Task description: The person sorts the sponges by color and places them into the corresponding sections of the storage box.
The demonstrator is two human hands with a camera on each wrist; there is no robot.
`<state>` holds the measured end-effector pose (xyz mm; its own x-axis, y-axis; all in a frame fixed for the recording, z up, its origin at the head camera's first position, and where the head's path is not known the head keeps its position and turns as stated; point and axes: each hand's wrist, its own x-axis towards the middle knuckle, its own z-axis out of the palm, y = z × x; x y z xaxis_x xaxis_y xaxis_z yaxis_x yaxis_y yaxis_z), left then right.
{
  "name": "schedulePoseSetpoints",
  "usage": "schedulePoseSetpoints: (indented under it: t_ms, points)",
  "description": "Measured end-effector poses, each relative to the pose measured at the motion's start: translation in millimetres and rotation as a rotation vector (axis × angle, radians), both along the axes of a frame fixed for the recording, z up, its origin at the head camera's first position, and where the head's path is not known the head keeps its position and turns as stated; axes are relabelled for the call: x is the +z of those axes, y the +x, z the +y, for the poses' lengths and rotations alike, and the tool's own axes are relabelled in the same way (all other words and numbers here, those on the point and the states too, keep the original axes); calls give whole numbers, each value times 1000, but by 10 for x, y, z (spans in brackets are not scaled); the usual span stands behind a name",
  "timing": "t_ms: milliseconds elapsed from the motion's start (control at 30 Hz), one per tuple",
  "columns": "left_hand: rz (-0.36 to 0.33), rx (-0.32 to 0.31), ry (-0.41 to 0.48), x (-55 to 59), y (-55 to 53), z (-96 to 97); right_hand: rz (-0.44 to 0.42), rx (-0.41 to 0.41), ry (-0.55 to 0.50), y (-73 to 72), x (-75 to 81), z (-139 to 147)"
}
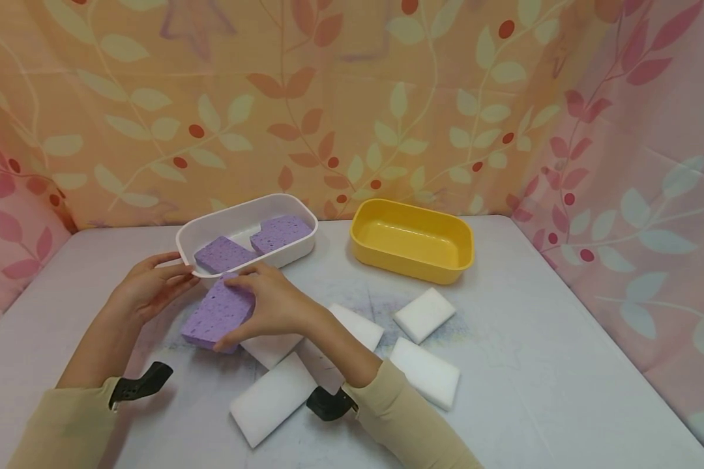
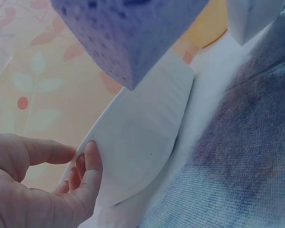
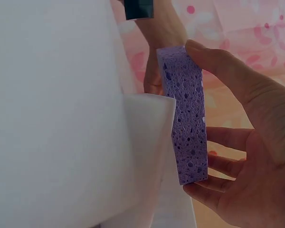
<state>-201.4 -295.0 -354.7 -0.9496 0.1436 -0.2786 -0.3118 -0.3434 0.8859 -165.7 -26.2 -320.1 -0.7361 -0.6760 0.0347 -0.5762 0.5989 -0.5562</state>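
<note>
At the near left corner of a white plastic tub (image 1: 225, 225), my left hand (image 1: 146, 286) pinches the rim between thumb and fingers, as the left wrist view shows closely. My right hand (image 1: 281, 303) grips a purple sponge (image 1: 220, 312) by its edges, thumb on one side and fingers on the other. That sponge is tilted and held just in front of the tub. Inside the tub lie a purple sponge (image 1: 223, 255) at the left and more purple sponge (image 1: 281, 233) at the right, possibly two overlapping pieces.
A yellow tub (image 1: 410, 260) stands right of the white one. Several white sponge blocks (image 1: 276, 397) lie scattered on the pale cloth-covered table (image 1: 540, 365), some partly hidden under my right forearm. Patterned curtains (image 1: 340, 104) border the back and sides.
</note>
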Motion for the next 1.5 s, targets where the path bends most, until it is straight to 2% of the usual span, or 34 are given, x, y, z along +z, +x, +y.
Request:
schedulePoseSetpoints:
  t_ms: [200,433,600,800,933,1267,1500]
  points:
    - [7,-3,-13,1,1,-1,15,11,-11,-1,75,39]
    - [-22,17,-6,14,5,8,28,5,-51,-13,152,98]
    - [-36,23,-16,26,10,2,-2,-7,-82,-12,197,135]
    - [-23,8,-34,26,7,3,-29,-29,-125,-14,256,184]
    - [-20,-2,-52,27,0,0,-22,-29,-134,-43,278,204]
    - [-25,6,-19,28,8,20,-12,-33,-144,-124,296,188]
    - [-25,22,-15,32,11,12,60,-19,-120,-247,308,139]
